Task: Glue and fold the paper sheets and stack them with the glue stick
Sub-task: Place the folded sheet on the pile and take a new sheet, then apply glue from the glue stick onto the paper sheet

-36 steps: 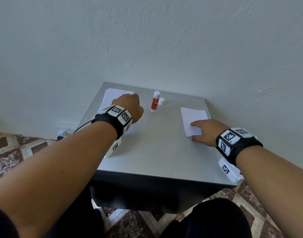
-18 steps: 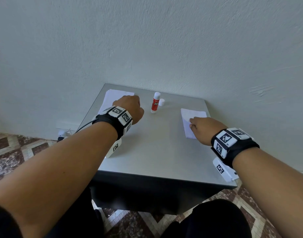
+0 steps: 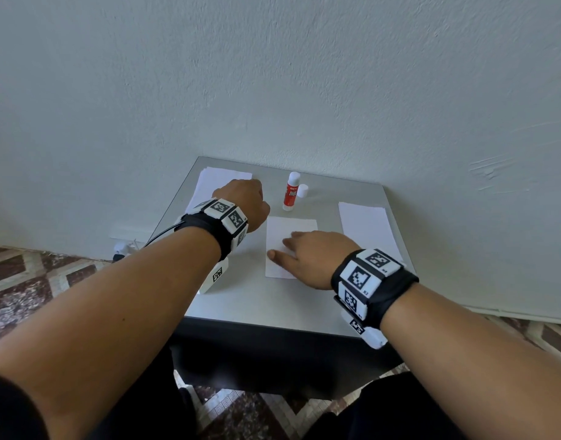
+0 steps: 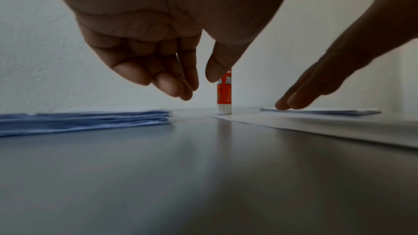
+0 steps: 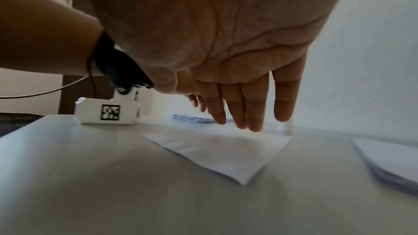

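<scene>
A single paper sheet [image 3: 290, 236] lay flat in the middle of the small grey table [image 3: 273, 300]. The right hand [image 3: 314, 258] lay on top of it. This looked like the step of getting one sheet ready for the glue.

To do that well, the hand should press gently and keep the sheet flat and straight, close to the person, with room around it. Paper is thin and slides easily on a smooth top, so a hard push could wrinkle it or send it crooked. The glue stick [image 3: 291, 192] stood upright just behind the sheet, very near its far edge, so a bump could knock it over. Its white cap [image 3: 303, 190] was off and sat right beside it.

The right hand's fingers [image 5: 253, 113] were straight and close together, pointing down at the sheet. They held nothing. In the head view the hand rested on the sheet, but the wrist view was too blurry to show the tips touching.

The left hand [image 3: 247, 204] hung over the table near the glue stick. Its fingers [image 4: 167, 81] were loosely curled, with a small gap to the thumb, and nothing was in them.

A pile of sheets [image 3: 219, 182] lay at the back left. Another pile [image 3: 366, 227] lay on the right.
</scene>
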